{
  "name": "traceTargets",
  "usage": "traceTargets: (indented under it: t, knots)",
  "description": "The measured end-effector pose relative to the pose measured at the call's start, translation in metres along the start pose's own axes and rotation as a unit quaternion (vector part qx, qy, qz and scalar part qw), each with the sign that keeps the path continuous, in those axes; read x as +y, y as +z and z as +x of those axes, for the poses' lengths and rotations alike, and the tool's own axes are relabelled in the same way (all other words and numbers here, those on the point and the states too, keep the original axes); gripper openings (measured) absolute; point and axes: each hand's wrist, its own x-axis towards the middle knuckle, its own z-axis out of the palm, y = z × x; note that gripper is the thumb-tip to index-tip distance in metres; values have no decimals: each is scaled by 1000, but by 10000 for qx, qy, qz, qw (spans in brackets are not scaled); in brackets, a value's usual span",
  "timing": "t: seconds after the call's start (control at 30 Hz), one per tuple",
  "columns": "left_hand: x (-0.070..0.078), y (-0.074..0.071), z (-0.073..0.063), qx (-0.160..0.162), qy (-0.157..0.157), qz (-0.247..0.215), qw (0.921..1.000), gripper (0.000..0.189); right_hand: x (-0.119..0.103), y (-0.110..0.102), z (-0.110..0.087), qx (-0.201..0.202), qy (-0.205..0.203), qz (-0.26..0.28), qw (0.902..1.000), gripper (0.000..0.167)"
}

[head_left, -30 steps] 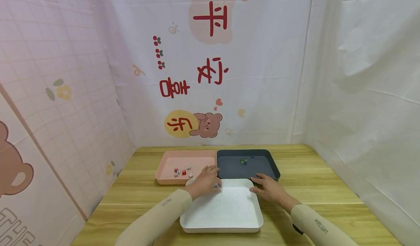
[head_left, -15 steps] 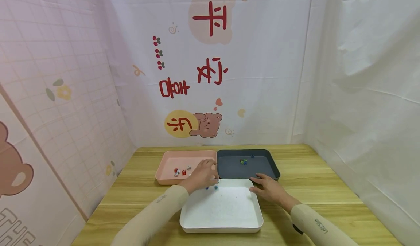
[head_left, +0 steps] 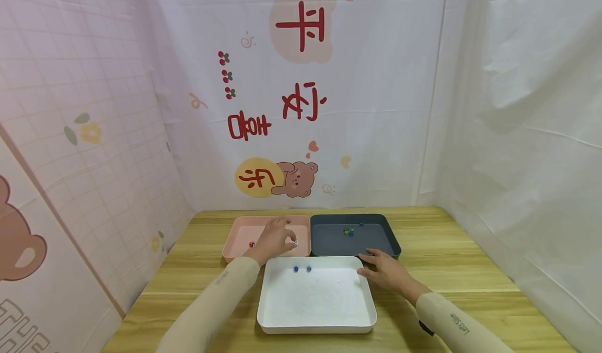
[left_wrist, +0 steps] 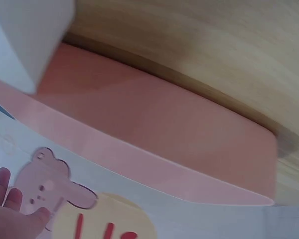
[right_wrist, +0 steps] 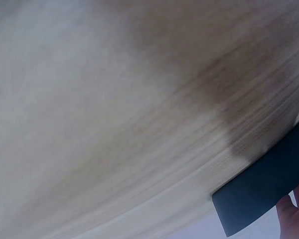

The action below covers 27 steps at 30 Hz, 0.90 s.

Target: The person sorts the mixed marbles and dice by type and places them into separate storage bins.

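In the head view, my left hand (head_left: 271, 240) is over the pink tray (head_left: 230, 236), pinching a white die (head_left: 296, 242) at its thumb and fingertips. A red die (head_left: 252, 244) shows in that tray beside the hand, which covers part of the tray floor. My right hand (head_left: 386, 269) lies with relaxed fingers at the far right corner of the white tray (head_left: 317, 321), near the dark grey tray (head_left: 324, 246); it holds nothing. Two blue dice, a darker one (head_left: 296, 269) and a lighter one (head_left: 309, 269), sit near the white tray's far edge.
Inside the dark grey tray are a cluster of green and blue dice (head_left: 349, 231) and a separate blue die (head_left: 361, 224). All three trays stand close together on the wooden table (head_left: 451, 259). Printed cloth (head_left: 385, 107) hangs behind and at both sides.
My left hand has carried the white die from the white tray, up and leftward, over the pink tray. The two blue dice in the white tray have come into sight. My right hand has stayed put.
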Motion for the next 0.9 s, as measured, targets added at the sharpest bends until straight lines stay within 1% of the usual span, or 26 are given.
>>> traceTargets:
  t: [0.1, 0.17, 0.23, 0.33, 0.37, 0.47, 0.53, 0.67, 0.8, 0.9]
  knots:
    - [-10, -1, -1, 109, -45, -19, 9999, 8, 1, 0, 0, -10, -22, -15, 10000, 57]
    - [-16, -2, -2, 105, -135, -42, 9998, 8, 1, 0, 0, -7, -23, -26, 10000, 57]
    - [-20, -3, -3, 90, -271, -49, 9996, 8, 1, 0, 0, 0, -15, -23, 10000, 57]
    - [-25, -6, -6, 5, -559, -113, 9984, 8, 0, 0, 0, 13, 2, -4, 10000, 57]
    - [-26, -6, -7, 5, -652, -133, 9978, 8, 0, 0, 0, 13, 2, 7, 10000, 57]
    - [-30, -7, -9, 101, -800, -73, 9967, 7, -1, 0, 0, 8, 10, 47, 10000, 58]
    - [-35, -7, -9, 245, -809, 77, 9964, 7, 0, 0, 0, 0, -6, 68, 10000, 58]
    - [-39, -9, -12, 394, -878, 316, 9949, 9, 1, 0, 0, -4, -27, 75, 10000, 58]
    - [-40, -11, -17, 400, -971, 460, 9934, 10, 0, 0, -1, -21, -11, 89, 10000, 58]
    - [-39, -11, -19, 325, -1039, 511, 9927, 10, -1, 0, -1, -26, -20, 110, 9999, 58]
